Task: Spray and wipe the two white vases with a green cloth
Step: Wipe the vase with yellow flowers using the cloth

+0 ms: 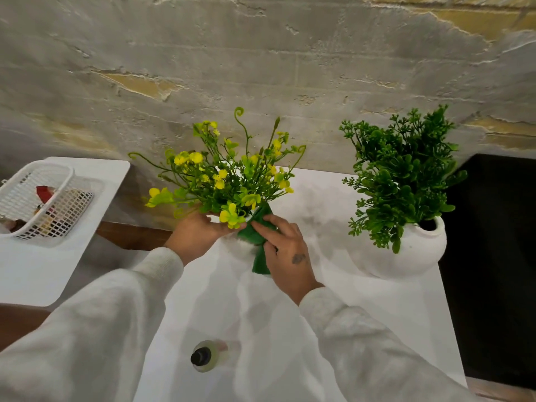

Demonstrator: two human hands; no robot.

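Note:
A white vase with yellow flowers stands in the middle of the white table, largely hidden by my hands. My left hand grips its neck just under the flowers. My right hand holds a green cloth and presses it against the right side of that vase. A second white vase with dark green foliage stands to the right, untouched. A small clear spray bottle with a black cap stands near the table's front edge.
A white mesh basket holding small items sits on a white surface at the left. A rough stone wall rises behind the table. A black panel borders the table on the right.

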